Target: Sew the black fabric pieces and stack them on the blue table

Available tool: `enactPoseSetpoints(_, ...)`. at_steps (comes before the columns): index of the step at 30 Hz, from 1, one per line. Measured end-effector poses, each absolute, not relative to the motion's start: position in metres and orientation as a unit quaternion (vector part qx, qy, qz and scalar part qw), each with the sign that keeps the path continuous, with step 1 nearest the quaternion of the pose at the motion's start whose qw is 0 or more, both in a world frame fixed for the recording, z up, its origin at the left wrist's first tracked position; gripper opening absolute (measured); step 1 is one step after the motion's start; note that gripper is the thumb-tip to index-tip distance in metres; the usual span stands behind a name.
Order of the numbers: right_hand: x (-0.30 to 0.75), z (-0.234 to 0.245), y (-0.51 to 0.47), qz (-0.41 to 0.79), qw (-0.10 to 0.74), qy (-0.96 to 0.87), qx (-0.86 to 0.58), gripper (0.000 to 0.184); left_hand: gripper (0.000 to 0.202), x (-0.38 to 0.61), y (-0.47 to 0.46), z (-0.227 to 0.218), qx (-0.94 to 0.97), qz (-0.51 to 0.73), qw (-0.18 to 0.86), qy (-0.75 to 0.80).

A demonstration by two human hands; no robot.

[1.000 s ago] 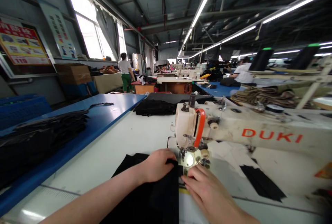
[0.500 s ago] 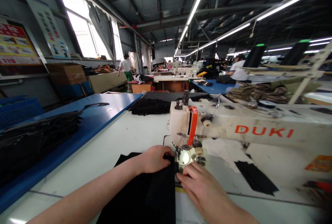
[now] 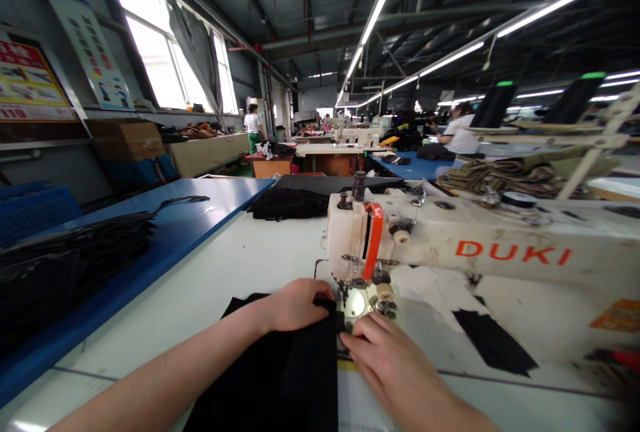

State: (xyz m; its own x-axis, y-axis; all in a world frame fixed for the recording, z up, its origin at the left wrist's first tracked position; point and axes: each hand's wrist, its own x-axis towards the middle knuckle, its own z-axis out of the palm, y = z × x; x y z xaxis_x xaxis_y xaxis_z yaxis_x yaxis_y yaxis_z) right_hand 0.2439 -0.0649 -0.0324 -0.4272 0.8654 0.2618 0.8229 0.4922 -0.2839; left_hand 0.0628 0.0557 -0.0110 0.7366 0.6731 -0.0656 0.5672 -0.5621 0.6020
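Note:
A black fabric piece [image 3: 280,365] lies on the white sewing table [image 3: 240,265], its far edge at the needle of a cream sewing machine [image 3: 450,245] marked DUKI. My left hand [image 3: 295,305] rests on the fabric's far left part, fingers curled over its edge beside the presser foot. My right hand [image 3: 385,355] lies flat, fingers pressed together, on the fabric's right edge just in front of the needle plate [image 3: 356,303].
A stack of black fabric [image 3: 70,259] sits on the blue side table [image 3: 190,219] at left. More black pieces [image 3: 287,205] lie at the table's far end, and a black strip [image 3: 493,342] lies right of the needle. Other people work at distant tables.
The view has shifted slightly; both hands stay on the fabric at the needle, hardly moved. A person in the background has walked farther away.

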Motion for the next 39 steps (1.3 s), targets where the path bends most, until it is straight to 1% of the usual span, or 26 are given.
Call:
enactPoseSetpoints(5,0.244,-0.031,-0.065,0.059,0.188,-0.843,-0.501,0.024,0.022,0.064,0.056,-0.01,0.881,0.084,0.31,0.348)
enactPoseSetpoints(12,0.242,-0.027,-0.065,0.067,0.187,-0.841,-0.504,0.024,0.024,0.063,0.059,-0.009,0.874,0.067,0.342,0.34)
enactPoseSetpoints(18,0.243,-0.029,-0.066,0.062,0.196,-0.84,-0.503,0.023,0.023,0.063,0.057,-0.01,0.881,0.07,0.311,0.35)
enactPoseSetpoints(22,0.247,-0.031,-0.065,0.072,0.219,-0.837,-0.497,0.023,0.022,0.065,0.054,-0.009,0.883,0.069,0.298,0.355)
enactPoseSetpoints(26,0.248,-0.035,-0.062,0.056,0.253,-0.817,-0.515,0.023,0.023,0.067,0.053,-0.008,0.889,0.067,0.287,0.351)
enactPoseSetpoints(31,0.242,-0.034,-0.059,0.05,0.212,-0.829,-0.516,0.022,0.022,0.065,0.05,-0.01,0.896,0.074,0.26,0.353)
enactPoseSetpoints(33,0.24,-0.032,-0.06,0.047,0.201,-0.83,-0.519,0.021,0.024,0.064,0.046,-0.012,0.903,0.098,0.228,0.351)
enactPoseSetpoints(35,0.239,-0.03,-0.06,0.047,0.197,-0.83,-0.519,0.021,0.027,0.061,0.041,-0.015,0.922,0.14,0.151,0.327)
enactPoseSetpoints(37,0.238,-0.029,-0.06,0.047,0.197,-0.83,-0.519,0.02,0.022,0.058,0.035,-0.019,0.951,0.16,0.048,0.258)
enactPoseSetpoints(39,0.238,-0.029,-0.061,0.043,0.195,-0.83,-0.521,0.02,0.017,0.054,0.029,-0.022,0.974,0.144,-0.022,0.177)
